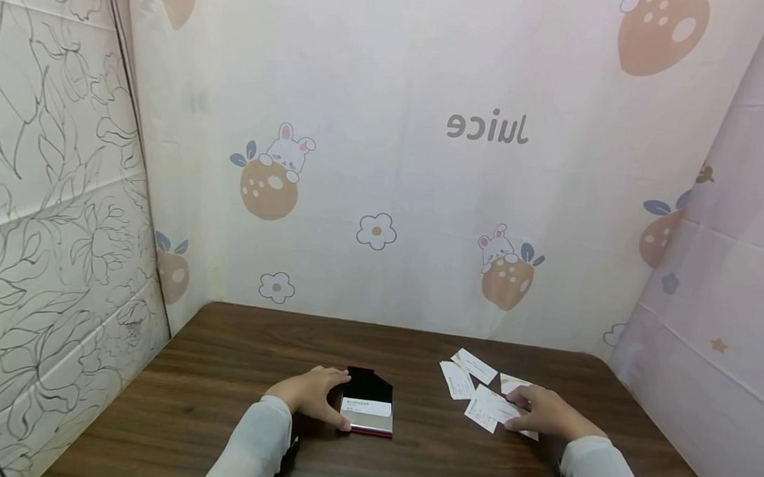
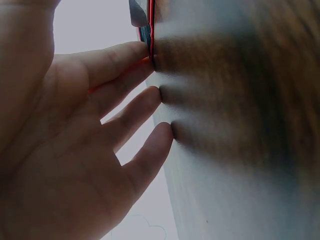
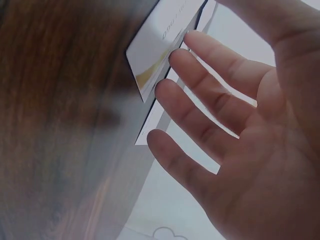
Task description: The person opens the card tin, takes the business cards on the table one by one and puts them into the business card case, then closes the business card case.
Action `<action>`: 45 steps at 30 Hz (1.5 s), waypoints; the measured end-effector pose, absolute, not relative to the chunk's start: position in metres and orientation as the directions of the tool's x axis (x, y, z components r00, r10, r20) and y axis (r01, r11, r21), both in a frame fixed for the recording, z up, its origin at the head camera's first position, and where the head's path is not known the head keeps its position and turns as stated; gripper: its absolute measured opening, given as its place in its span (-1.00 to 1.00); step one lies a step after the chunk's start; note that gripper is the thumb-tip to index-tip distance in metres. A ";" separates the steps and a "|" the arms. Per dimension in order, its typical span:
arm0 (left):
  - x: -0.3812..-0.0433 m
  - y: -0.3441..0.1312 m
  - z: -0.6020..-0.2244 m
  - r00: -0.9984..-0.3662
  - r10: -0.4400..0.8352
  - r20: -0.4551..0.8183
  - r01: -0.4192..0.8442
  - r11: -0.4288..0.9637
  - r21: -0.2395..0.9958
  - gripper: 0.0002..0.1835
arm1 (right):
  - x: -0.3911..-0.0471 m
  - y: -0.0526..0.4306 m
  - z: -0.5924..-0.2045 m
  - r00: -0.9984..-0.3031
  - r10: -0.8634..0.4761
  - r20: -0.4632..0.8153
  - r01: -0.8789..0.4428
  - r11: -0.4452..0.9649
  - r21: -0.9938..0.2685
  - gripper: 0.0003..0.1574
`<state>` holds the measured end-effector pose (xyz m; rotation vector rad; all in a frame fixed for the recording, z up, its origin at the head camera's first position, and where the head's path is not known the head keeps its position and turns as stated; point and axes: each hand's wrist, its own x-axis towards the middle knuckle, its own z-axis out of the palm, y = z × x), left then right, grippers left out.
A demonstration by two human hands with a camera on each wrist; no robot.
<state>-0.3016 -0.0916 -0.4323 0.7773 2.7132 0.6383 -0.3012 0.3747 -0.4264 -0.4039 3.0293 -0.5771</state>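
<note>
A flat card case (image 1: 373,389) lies unfolded on the table, black at its far part, with a white card (image 1: 366,407) on its silver near part. My left hand (image 1: 313,396) holds its left side, thumb at the near corner and index finger at the far one. In the left wrist view, the other fingers (image 2: 150,145) stretch down to the tabletop. On the right, my right hand (image 1: 543,412) rests over several loose business cards (image 1: 482,408), fingers spread. Its fingertips touch or nearly touch a card (image 3: 162,40) in the right wrist view; no firm grip shows.
The dark wooden table (image 1: 245,346) has rounded far corners. Behind it hangs a pale curtain (image 1: 372,161) printed with fruit and rabbits. A floral sheet (image 1: 61,206) closes off the left side, and another printed sheet (image 1: 721,292) the right. Two cards (image 1: 458,380) lie farther back.
</note>
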 end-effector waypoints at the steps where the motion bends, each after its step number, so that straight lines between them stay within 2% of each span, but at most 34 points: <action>1: -0.302 -0.092 -0.432 -0.827 0.550 -0.115 0.442 0.763 0.472 -0.01 | -0.302 0.375 -0.427 -0.966 -0.257 0.013 -0.244 0.897 -0.368 -0.44; 14: -0.302 -0.093 -0.433 -0.825 0.555 -0.104 0.449 0.756 0.477 -0.01 | -0.306 0.372 -0.420 -0.970 -0.214 -0.115 -0.154 0.906 -0.393 -0.48; 30: -0.303 -0.094 -0.432 -0.823 0.558 -0.107 0.449 0.754 0.480 -0.01 | -0.308 0.376 -0.423 -0.972 -0.223 -0.078 -0.170 0.891 -0.422 -0.35; 40: -0.304 -0.093 -0.432 -0.823 0.559 -0.103 0.450 0.752 0.482 -0.02 | -0.305 0.381 -0.423 -0.972 -0.234 -0.005 -0.209 0.877 -0.432 -0.57; 45: -0.304 -0.093 -0.431 -0.822 0.560 -0.104 0.452 0.752 0.481 -0.02 | -0.302 0.386 -0.420 -0.954 -0.298 0.012 -0.270 0.846 -0.460 -0.68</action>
